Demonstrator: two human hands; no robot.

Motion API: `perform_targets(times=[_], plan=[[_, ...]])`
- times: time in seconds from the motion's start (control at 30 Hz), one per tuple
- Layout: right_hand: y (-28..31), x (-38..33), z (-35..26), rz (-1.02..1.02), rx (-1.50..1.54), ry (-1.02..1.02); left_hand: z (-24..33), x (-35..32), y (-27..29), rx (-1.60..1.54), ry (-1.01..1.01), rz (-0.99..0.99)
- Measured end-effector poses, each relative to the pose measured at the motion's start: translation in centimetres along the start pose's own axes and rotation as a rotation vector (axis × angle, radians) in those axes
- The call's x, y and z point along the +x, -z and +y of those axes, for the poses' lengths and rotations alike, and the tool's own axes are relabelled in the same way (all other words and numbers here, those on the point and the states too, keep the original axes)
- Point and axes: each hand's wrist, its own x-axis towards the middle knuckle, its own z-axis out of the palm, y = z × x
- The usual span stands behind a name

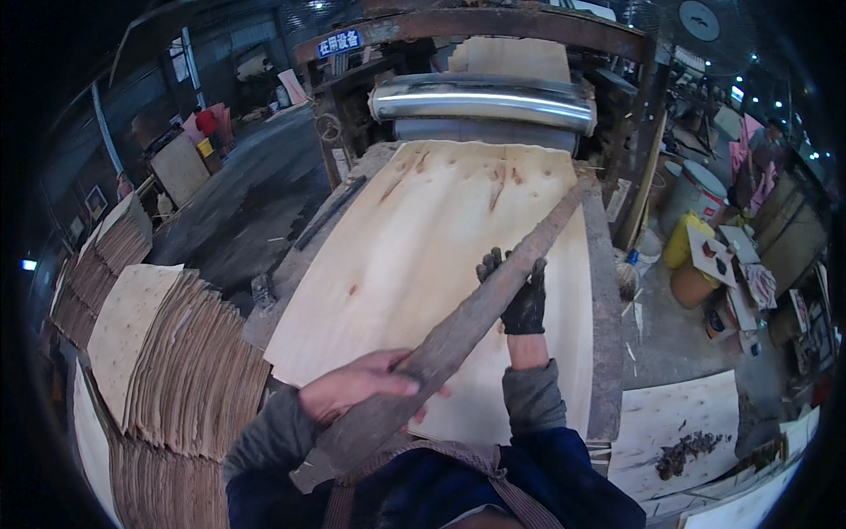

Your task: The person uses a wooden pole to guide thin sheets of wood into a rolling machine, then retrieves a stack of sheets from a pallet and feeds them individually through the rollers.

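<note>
A long, tapering wooden plank [476,322], dark and rough, lies slantwise across the view from my lap to the far right. My bare left hand [370,383] is closed round its wide near end, thumb on top. My right hand [526,304], in a black glove, holds it from beneath farther along; the fingertips show past the left edge, while the plank hides part of the palm. Under both hands a broad, pale veneer sheet [370,256] with brown knots lies on the machine's table [606,353]. The plank's narrow end is over the sheet's right edge.
Beyond the sheet stand shiny metal rollers [485,104] in a rusty frame [476,22]. Stacked veneer sheets [189,370] are at the left. On the right are a white drum [696,189], a yellow bag [683,242] and a veneer piece [652,423] with dark scraps.
</note>
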Motion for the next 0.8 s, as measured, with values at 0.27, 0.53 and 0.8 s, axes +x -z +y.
perform_targets(times=[0.27,0.53,0.8], plan=[[-6.3,0.9,8.9,0.078,-0.175,-0.006,-6.5,-8.2,8.7,0.241,-0.058,0.229],[-11.6,12.0,10.7,-0.146,-0.503,-0.100,-11.5,-6.5,13.3,0.397,-0.305,0.679],[-16.1,25.9,9.6,-0.158,-0.686,0.026,0.0,-0.2,11.0,0.473,-0.693,0.657]])
